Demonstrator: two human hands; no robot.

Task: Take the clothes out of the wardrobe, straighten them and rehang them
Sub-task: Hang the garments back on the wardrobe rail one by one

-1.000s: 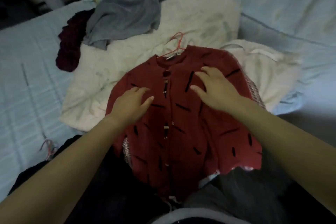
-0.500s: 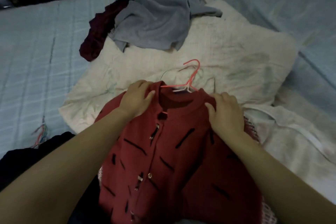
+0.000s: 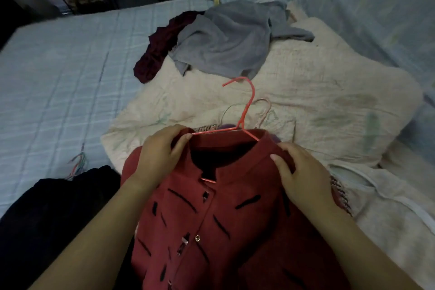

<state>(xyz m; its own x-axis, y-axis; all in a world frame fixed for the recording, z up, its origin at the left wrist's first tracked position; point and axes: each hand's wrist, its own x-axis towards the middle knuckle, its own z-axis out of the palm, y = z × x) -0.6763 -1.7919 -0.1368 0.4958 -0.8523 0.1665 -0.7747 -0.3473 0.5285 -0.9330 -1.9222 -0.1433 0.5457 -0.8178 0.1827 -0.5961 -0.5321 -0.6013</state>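
The cardigan (image 3: 235, 219) lies front-up on the bed (image 3: 58, 66), its length running near to far, and both hands are at its far end: the left hand (image 3: 157, 155) has its fingers curled round one shoulder, the right hand (image 3: 303, 179) round the other, with the hanger (image 3: 247, 106) hook poking out just beyond.

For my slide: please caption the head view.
Left hand and right hand hold a red cardigan on its pink hanger.

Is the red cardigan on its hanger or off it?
On. The pink hanger sits inside the neckline of the red cardigan, with its hook sticking out above the collar.
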